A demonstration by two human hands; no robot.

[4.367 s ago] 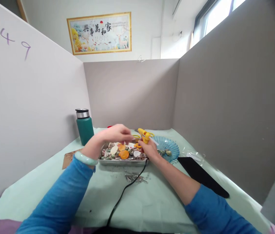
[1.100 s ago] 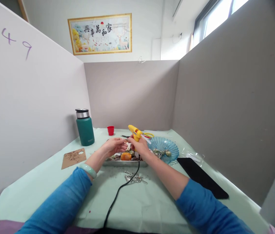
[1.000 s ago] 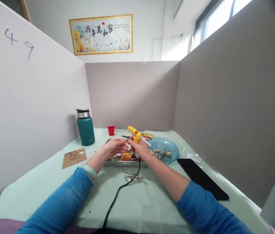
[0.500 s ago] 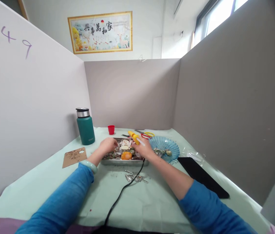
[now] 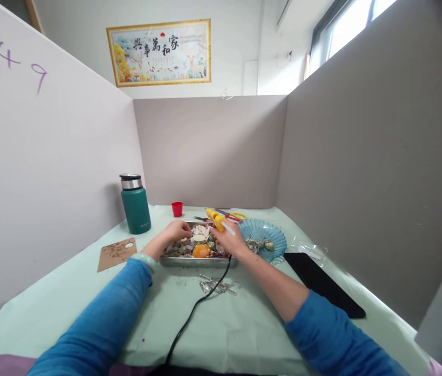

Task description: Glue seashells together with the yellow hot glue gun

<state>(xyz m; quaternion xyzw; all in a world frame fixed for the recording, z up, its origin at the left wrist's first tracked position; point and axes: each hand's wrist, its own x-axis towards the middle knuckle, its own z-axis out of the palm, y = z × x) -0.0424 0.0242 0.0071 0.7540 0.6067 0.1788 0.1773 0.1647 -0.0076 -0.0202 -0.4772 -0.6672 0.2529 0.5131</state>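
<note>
My right hand (image 5: 232,241) is wrapped round a yellow hot glue gun (image 5: 215,216), with a pale glue stick (image 5: 228,228) jutting from its rear and a black cord (image 5: 197,301) trailing toward me. Below both hands is a metal tray (image 5: 189,262) full of shells and stones. Over the tray's left part, my left hand (image 5: 177,231) has its fingers pinched together; what is in them, if anything, is too small to make out. A round orange piece (image 5: 201,251) lies at the tray's front, and pale shells (image 5: 198,237) sit in the middle between my hands.
A blue scalloped plate (image 5: 279,235) with small pieces stands right of the tray, near a black flat board (image 5: 325,284). Scissors (image 5: 239,215) and a red cup (image 5: 177,209) are behind. Left are a green bottle (image 5: 136,210) and a brown card (image 5: 115,255). Small metal pieces (image 5: 215,285) lie in front.
My left hand has shifted slightly to the right over the tray. The right hand keeps the glue gun in nearly the same place; the whole view has moved a little.
</note>
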